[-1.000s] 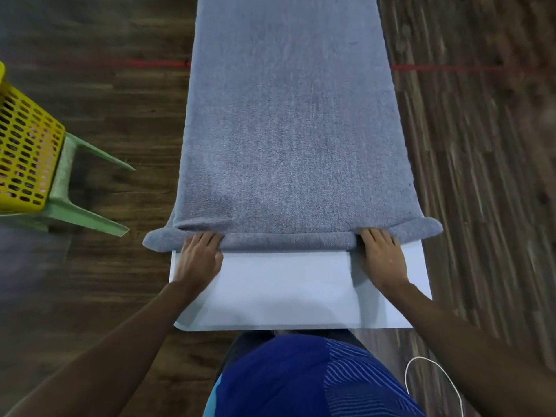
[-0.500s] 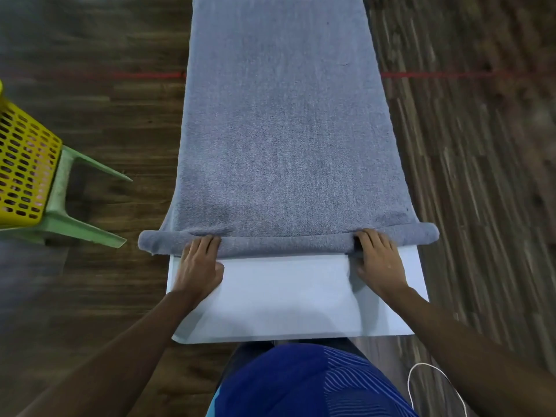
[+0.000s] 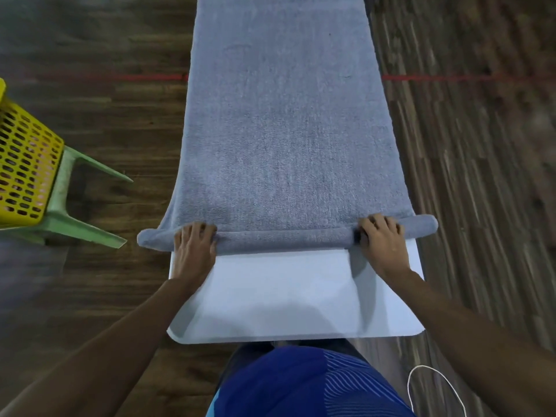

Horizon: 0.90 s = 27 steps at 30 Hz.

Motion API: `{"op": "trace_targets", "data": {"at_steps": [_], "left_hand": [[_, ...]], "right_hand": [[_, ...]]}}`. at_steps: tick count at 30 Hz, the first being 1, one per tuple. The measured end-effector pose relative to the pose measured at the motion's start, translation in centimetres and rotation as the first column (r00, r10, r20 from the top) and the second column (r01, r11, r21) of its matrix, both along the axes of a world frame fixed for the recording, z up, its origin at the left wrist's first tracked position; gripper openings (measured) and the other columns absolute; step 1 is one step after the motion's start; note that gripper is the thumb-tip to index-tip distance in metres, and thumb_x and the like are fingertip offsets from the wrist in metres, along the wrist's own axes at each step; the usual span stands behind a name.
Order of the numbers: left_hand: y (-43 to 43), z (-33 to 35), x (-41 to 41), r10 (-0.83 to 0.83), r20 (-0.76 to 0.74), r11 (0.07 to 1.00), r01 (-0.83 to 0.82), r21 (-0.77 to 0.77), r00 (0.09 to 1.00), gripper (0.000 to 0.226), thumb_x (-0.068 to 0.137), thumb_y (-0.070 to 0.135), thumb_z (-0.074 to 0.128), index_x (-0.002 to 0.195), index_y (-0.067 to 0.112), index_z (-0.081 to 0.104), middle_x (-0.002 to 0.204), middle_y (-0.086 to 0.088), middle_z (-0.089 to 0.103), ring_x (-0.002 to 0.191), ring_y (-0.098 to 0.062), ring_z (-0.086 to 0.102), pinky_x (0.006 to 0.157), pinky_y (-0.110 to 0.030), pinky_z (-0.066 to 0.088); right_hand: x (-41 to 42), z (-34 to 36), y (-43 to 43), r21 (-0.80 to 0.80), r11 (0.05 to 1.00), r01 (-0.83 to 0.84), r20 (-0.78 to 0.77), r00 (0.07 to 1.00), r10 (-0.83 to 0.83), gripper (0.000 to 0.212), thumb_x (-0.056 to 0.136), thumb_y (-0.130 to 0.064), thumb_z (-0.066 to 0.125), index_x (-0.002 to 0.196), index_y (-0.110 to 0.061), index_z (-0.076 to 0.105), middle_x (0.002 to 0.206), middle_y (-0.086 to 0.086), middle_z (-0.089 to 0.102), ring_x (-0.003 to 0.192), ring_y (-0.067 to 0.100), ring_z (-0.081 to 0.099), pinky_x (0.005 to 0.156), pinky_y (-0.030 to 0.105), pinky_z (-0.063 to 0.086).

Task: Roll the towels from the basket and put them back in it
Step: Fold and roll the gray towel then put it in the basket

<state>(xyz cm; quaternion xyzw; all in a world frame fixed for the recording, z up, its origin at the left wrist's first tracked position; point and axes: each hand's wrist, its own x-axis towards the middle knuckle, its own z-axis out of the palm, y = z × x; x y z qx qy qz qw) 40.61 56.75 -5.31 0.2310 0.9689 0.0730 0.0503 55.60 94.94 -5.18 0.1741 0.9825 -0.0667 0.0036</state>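
Near end of bench (image 3: 288, 299) bare. Left hand (image 3: 195, 251) and right hand (image 3: 382, 243) grip the rolled edge of the grey towel (image 3: 285, 130), fingers curled over it. Unrolled length lies flat farther along bench. Yellow basket (image 3: 27, 167) left of bench.

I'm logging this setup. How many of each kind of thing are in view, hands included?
Towel: 1
Basket: 1
Stool: 1
Table: 1
Cord: 1
Hands: 2, left hand and right hand
Total: 7
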Motion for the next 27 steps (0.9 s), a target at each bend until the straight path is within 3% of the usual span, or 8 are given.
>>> {"op": "trace_targets", "data": {"at_steps": [3,6,10,13,17,19,23,27], "left_hand": [[0.2,-0.1,0.8,-0.089,0.008,0.994,0.088,0.063,0.996,0.031,0.072,0.009,0.061,0.102,0.003,0.064,0.097,-0.013,0.063,0.089,-0.037,0.059,0.079,-0.048,0.047],[0.2,0.2,1.0,-0.103,0.104,0.995,0.103,0.005,0.989,0.044,0.063,0.004,0.069,0.106,0.001,0.064,0.101,-0.015,0.064,0.091,-0.036,0.060,0.081,-0.048,0.050],[0.9,1.4,-0.3,-0.040,0.206,0.999,0.044,-0.014,0.978,0.024,0.075,0.017,0.052,0.089,0.005,0.068,0.087,-0.012,0.069,0.079,-0.033,0.063,0.077,-0.043,0.050],[1.0,1.8,-1.4,0.018,0.307,1.000,-0.020,0.004,0.952,0.028,0.082,0.028,0.043,0.079,0.009,0.063,0.080,-0.012,0.067,0.076,-0.034,0.062,0.075,-0.042,0.047],[0.5,0.7,-1.9,0.017,0.071,1.000,-0.016,-0.016,0.997,0.018,0.083,0.019,0.057,0.096,0.008,0.062,0.094,-0.014,0.060,0.088,-0.036,0.056,0.081,-0.051,0.043],[1.0,0.6,-1.4,-0.028,0.012,1.000,0.028,0.000,1.000,0.020,0.082,0.017,0.050,0.093,0.006,0.064,0.092,-0.014,0.061,0.086,-0.036,0.057,0.078,-0.049,0.045],[0.7,0.3,-0.3,-0.113,0.076,0.992,0.117,-0.054,0.991,0.047,0.071,0.020,0.043,0.107,0.000,0.066,0.105,-0.015,0.066,0.097,-0.036,0.060,0.086,-0.049,0.049],[0.6,1.0,-0.5,-0.115,0.124,0.990,0.123,-0.066,0.986,0.041,0.074,0.020,0.039,0.098,0.003,0.067,0.094,-0.014,0.068,0.086,-0.035,0.064,0.081,-0.047,0.052]], "right_hand": [[0.6,-0.4,-0.6,-0.050,0.996,-0.073,-0.016,0.997,0.072,0.031,0.070,-0.008,0.062,0.101,-0.008,0.063,0.101,0.010,0.062,0.094,0.035,0.058,0.084,0.040,0.036],[1.1,-0.5,-1.1,-0.073,0.995,-0.066,0.150,0.986,0.077,0.052,0.066,-0.016,0.076,0.115,-0.008,0.059,0.115,0.009,0.062,0.105,0.033,0.057,0.090,0.043,0.043],[-0.8,1.0,-0.8,-0.059,0.998,-0.008,0.240,0.971,0.022,0.036,0.080,-0.024,0.068,0.114,-0.016,0.064,0.109,0.006,0.067,0.105,0.031,0.059,0.092,0.042,0.036],[-2.2,1.9,0.2,-0.090,0.995,0.050,0.341,0.940,-0.016,0.034,0.090,-0.033,0.054,0.122,-0.024,0.063,0.117,0.006,0.067,0.113,0.028,0.056,0.098,0.041,0.033],[-2.5,0.7,0.0,0.001,0.998,0.068,0.167,0.984,-0.067,0.028,0.081,-0.020,0.062,0.108,-0.014,0.061,0.109,0.013,0.057,0.101,0.036,0.052,0.084,0.046,0.036],[-2.1,0.2,-0.6,0.026,1.000,0.007,0.070,0.997,-0.009,0.022,0.076,-0.009,0.061,0.098,-0.013,0.060,0.101,0.011,0.056,0.093,0.035,0.054,0.078,0.041,0.031],[-1.0,-0.5,-1.1,0.006,0.994,-0.105,0.065,0.992,0.104,0.047,0.069,-0.013,0.068,0.116,-0.009,0.059,0.115,0.010,0.061,0.107,0.032,0.056,0.098,0.041,0.032],[-1.4,-0.4,-0.8,0.014,0.997,-0.075,0.115,0.991,0.073,0.031,0.077,-0.018,0.064,0.108,-0.014,0.063,0.100,0.005,0.066,0.097,0.031,0.061,0.092,0.041,0.035]]}}
